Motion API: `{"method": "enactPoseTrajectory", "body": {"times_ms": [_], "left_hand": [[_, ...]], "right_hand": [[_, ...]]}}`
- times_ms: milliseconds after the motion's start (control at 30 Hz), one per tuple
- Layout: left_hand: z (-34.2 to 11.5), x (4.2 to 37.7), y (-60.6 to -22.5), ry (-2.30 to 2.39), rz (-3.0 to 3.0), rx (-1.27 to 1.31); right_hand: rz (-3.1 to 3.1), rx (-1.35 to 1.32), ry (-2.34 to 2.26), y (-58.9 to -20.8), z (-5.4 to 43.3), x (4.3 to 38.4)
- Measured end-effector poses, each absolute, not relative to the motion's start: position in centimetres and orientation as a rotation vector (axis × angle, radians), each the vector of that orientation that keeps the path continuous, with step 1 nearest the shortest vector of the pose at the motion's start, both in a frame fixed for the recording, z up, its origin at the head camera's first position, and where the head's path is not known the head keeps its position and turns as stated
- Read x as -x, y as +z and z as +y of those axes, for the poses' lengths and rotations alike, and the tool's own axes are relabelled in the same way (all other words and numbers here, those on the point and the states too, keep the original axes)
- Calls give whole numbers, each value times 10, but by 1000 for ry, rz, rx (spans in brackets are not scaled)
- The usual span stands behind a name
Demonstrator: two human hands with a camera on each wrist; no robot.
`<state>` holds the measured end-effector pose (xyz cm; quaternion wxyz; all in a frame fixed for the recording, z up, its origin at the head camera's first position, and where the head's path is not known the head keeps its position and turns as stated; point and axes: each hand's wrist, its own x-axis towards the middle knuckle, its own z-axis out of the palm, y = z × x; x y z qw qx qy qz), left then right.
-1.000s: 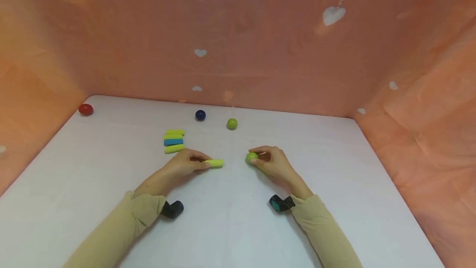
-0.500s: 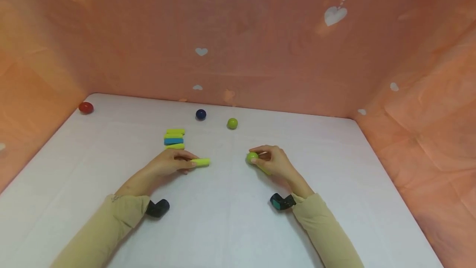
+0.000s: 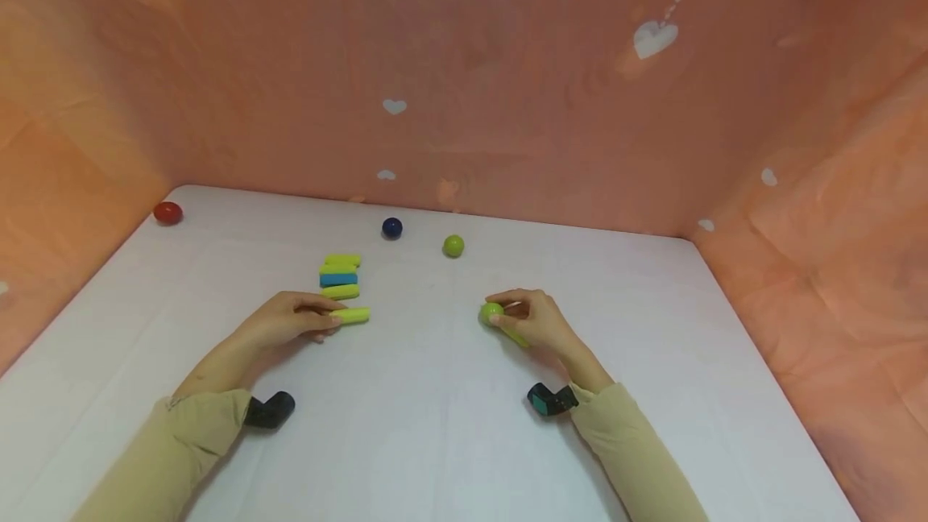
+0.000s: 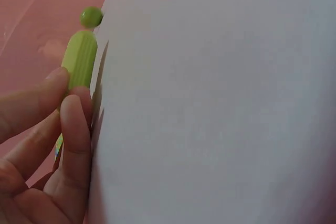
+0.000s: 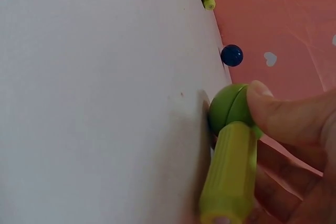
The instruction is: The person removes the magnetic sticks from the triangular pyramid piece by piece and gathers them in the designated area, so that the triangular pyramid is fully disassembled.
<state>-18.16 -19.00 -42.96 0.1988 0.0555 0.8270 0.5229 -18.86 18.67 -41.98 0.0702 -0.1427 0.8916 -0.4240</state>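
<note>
My left hand (image 3: 286,319) pinches one end of a ribbed yellow-green stick (image 3: 353,315). It points to the right, just in front of a row of sticks. In the left wrist view, thumb and fingers grip the lower part of this stick (image 4: 80,59). My right hand (image 3: 538,321) holds a green ball (image 3: 490,312) right of the middle. Against that ball lies another yellow-green stick (image 5: 231,166), seen largely in the right wrist view; whether it is joined to the ball cannot be told. My thumb presses the ball (image 5: 227,106).
Several short sticks lie side by side at left centre, including a blue stick (image 3: 338,279) and a yellow-green stick (image 3: 339,292). Behind stand a dark blue ball (image 3: 392,228) and a second green ball (image 3: 453,246). A red ball (image 3: 167,213) sits at the white table's (image 3: 435,441) far-left corner.
My left hand has moved leftward with the yellow-green stick, from mid-table to the front of the stick row. The right hand has stayed in place with the green ball.
</note>
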Motion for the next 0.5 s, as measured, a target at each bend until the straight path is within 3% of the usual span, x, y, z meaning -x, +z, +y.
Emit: {"method": "enactPoseTrajectory", "body": {"times_ms": [500], "left_hand": [[-210,195,-418,1506,2335,-9]], "right_hand": [[2694,497,-1278,-419,187,191]]}}
